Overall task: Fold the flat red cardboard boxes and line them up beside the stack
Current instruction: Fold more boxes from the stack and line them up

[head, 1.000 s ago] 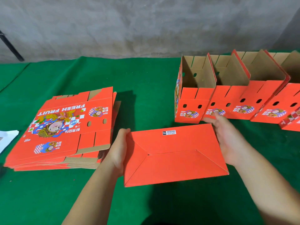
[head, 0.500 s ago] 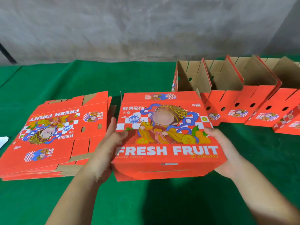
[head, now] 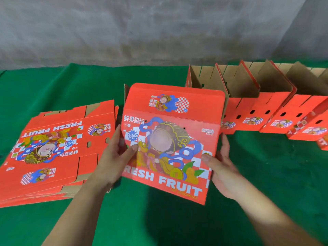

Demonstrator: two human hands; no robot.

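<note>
A folded red cardboard box (head: 170,139) with a cartoon print and "FRESH FRUIT" lettering is held upright in the middle, its printed front facing me. My left hand (head: 115,153) grips its left side, thumb on the front face. My right hand (head: 220,164) grips its right side, thumb on the front too. The stack of flat red boxes (head: 53,150) lies to the left on the green cloth. A row of folded open boxes (head: 257,103) stands at the back right, brown insides showing.
Green cloth (head: 248,174) covers the table. A grey concrete wall (head: 159,29) runs behind it. The nearest folded box of the row (head: 205,80) stands just behind the held box. Bare cloth shows in front of me and at the back left.
The box showed its red underside a second ago. It has since been turned upright, so its printed front now faces me, and it sits closer to the row. Both hands stayed on its sides.
</note>
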